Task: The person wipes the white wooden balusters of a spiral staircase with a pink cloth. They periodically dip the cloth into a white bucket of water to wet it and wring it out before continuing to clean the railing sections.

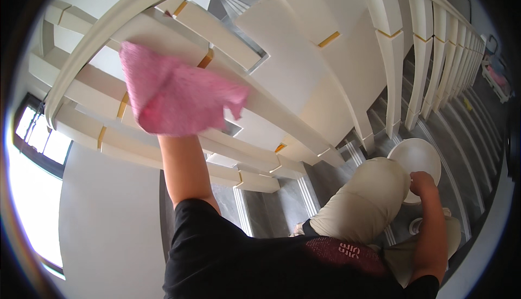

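Observation:
My left arm is raised, and a pink cloth (183,91) covers the hand, whose fingers are hidden. The cloth is partly blurred and lies over or against the cream balusters (268,103) of a staircase railing, just inside the curved handrail (87,40). Low on the right, my right hand (422,183) is closed at the near edge of a round white bucket (417,156), beside my bent knee. What exactly its fingers grip there is hard to see. The bucket is on the stairs, and its contents cannot be made out.
Grey stair treads (452,144) with pale strips curve down the right side, beside a row of balusters (431,50). A small yellow thing (468,103) lies on them. Farther off stands a white rack (494,81) with pink and blue items. A bright window (40,136) is at the left.

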A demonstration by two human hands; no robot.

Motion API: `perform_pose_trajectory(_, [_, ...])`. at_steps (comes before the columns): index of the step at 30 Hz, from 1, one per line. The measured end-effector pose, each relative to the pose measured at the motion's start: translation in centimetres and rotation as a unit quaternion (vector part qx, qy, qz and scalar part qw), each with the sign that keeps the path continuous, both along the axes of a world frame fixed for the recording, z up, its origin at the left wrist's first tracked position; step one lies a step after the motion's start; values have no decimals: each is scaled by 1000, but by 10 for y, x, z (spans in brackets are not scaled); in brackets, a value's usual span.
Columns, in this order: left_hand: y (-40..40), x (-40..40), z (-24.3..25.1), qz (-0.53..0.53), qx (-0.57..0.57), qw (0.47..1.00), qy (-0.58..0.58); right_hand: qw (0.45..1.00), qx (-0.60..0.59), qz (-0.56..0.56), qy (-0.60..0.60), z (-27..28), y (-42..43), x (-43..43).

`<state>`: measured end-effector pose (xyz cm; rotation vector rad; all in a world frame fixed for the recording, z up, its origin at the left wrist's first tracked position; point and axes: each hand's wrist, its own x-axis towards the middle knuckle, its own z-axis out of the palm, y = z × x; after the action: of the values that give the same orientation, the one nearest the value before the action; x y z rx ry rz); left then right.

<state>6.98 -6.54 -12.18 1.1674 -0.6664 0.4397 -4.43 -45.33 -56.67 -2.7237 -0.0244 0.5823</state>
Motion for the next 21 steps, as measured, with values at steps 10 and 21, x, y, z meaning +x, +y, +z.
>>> perform_pose_trajectory(10, [9, 10, -61, 1, 147, 987, -71, 999, -18, 4, 45, -2, 1, 1])
perform_pose_trajectory(21, [-8, -13, -24, 544, 618, 390, -412, 998, -37, 27, 38, -34, 3, 10])
